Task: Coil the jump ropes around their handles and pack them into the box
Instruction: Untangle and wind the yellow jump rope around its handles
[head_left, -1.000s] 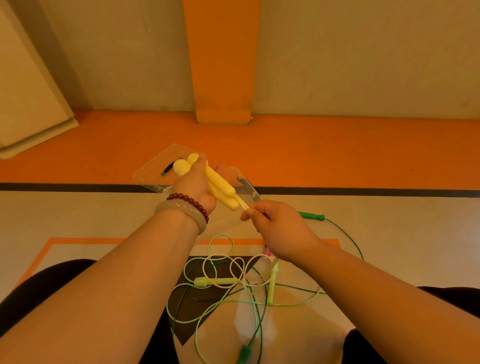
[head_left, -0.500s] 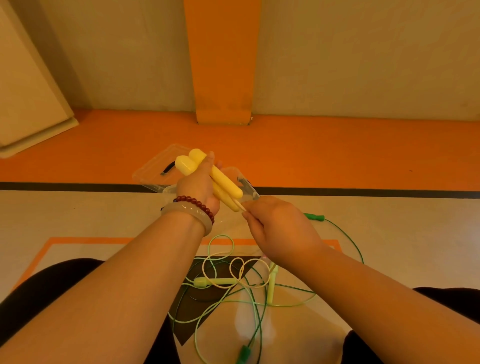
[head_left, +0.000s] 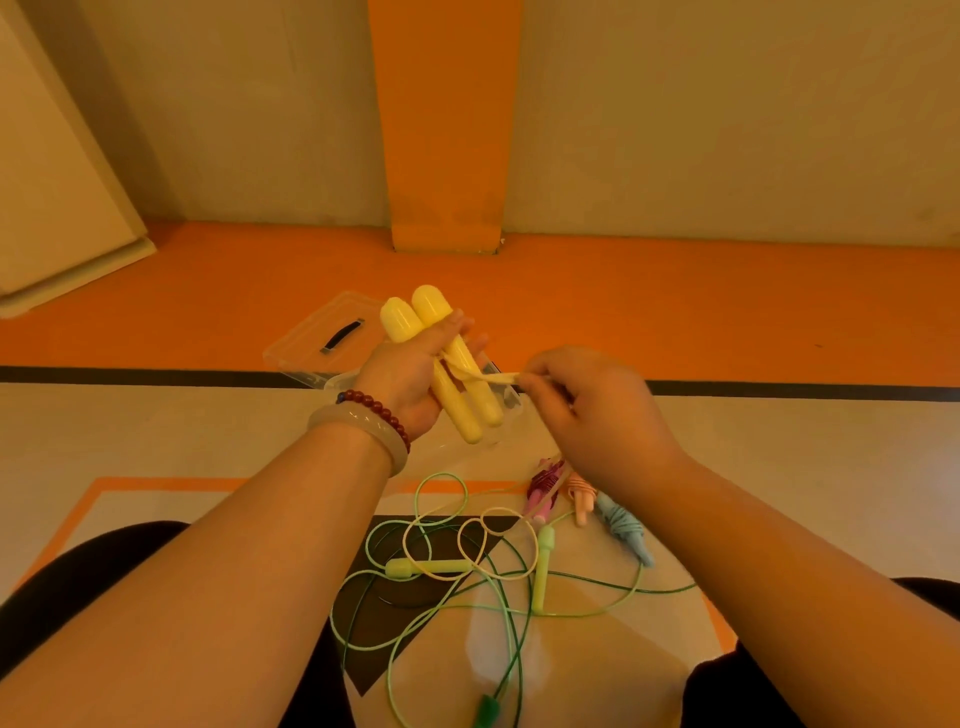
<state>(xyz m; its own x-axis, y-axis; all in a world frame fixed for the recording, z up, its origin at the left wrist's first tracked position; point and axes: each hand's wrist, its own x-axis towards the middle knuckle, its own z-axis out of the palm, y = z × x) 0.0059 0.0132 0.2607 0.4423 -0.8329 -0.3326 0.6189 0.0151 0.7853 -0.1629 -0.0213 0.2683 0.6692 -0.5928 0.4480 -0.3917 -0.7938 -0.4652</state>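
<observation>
Right hand (head_left: 602, 410) shifted toward 3 o'clock, pinching yellow rope (head_left: 488, 378) taut across two yellow handles (head_left: 457, 364) gripped by left hand (head_left: 410, 384), over clear box (head_left: 511, 408) at 12. Floor (head_left: 208, 426), 5 o'clock: two pale-green handles (head_left: 543, 566), three coiled ropes (head_left: 621, 525).

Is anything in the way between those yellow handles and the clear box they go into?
Nothing visible is. The left hand holds the yellow handles right by the clear box, and its lid lies off to the side. The right hand pinches the rope, which is not yet fully wound.
</observation>
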